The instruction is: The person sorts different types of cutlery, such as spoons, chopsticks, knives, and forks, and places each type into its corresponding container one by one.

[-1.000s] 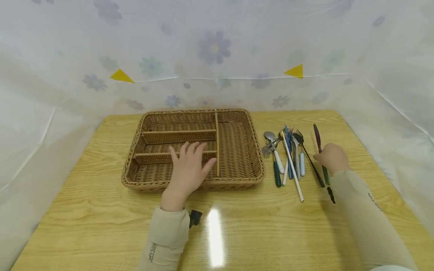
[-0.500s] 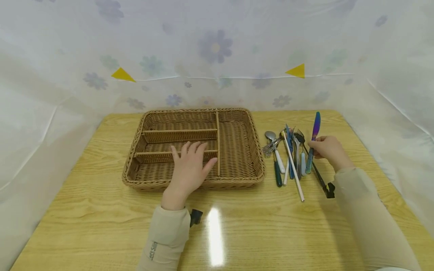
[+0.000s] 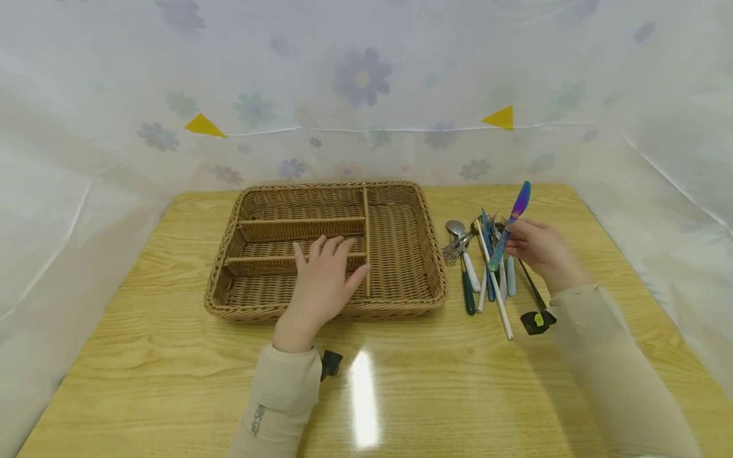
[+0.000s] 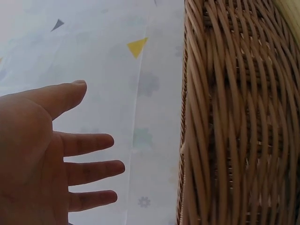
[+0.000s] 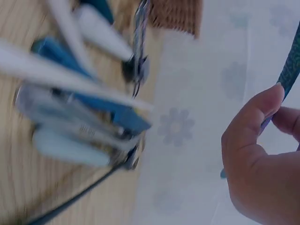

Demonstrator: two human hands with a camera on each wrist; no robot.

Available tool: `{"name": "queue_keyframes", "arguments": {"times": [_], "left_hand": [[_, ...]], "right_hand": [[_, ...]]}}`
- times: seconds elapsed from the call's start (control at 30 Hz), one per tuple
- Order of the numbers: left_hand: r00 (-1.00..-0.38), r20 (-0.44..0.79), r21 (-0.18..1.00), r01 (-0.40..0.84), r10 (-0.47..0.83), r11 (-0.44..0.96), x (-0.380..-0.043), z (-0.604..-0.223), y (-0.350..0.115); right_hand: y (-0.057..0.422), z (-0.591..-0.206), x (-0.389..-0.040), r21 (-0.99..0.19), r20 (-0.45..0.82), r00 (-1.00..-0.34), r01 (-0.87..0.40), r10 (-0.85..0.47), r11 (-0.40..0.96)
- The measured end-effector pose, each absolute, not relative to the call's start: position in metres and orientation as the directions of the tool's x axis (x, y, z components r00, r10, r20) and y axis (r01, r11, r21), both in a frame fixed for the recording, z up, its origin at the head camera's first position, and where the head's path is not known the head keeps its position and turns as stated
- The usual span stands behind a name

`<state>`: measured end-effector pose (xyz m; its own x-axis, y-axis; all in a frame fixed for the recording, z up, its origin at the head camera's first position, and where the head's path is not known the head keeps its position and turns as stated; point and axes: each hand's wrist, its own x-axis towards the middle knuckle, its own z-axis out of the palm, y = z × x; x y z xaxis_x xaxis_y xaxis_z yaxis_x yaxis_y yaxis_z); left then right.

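Note:
Between thumb and fingers, my right hand (image 3: 541, 250) pinches a table knife (image 3: 520, 200) with an iridescent blue-purple blade and a patterned teal handle. The knife is raised over the cutlery pile and tilted, blade away from me. In the right wrist view the knife's handle (image 5: 291, 63) shows above the thumb. My left hand (image 3: 322, 280) hovers over the front of a wicker basket (image 3: 326, 312), fingers spread and holding nothing. Below the knife lie a white-handled spoon (image 3: 471, 273), a dark green handle (image 3: 468, 296), white chopsticks (image 3: 502, 312) and a blue-handled piece (image 3: 490, 286).
The basket has dividers (image 3: 303, 222) making several compartments. A long black-handled utensil (image 3: 532, 286) lies at the pile's right side, partly behind the right hand. The wooden table (image 3: 435, 394) ends at a flowered white curtain (image 3: 366, 152) behind.
My right hand has lifted the knife off the table at the right and carried it leftward over the pile, tilting it. The left hand has stayed almost still over the basket.

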<state>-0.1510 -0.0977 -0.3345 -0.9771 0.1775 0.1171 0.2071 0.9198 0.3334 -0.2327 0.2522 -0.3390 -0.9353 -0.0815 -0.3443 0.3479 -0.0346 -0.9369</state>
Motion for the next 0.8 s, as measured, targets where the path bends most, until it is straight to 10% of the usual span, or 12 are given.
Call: {"name": "queue_keyframes", "arguments": {"times": [0.8], "left_hand": [[-0.923, 0.025, 0.181, 0.381, 0.383, 0.907, -0.168, -0.308, -0.063]], "right_hand": [[0.145, -0.334, -0.197, -0.853, -0.347, -0.927, 0.374, -0.14, -0.364]]}}
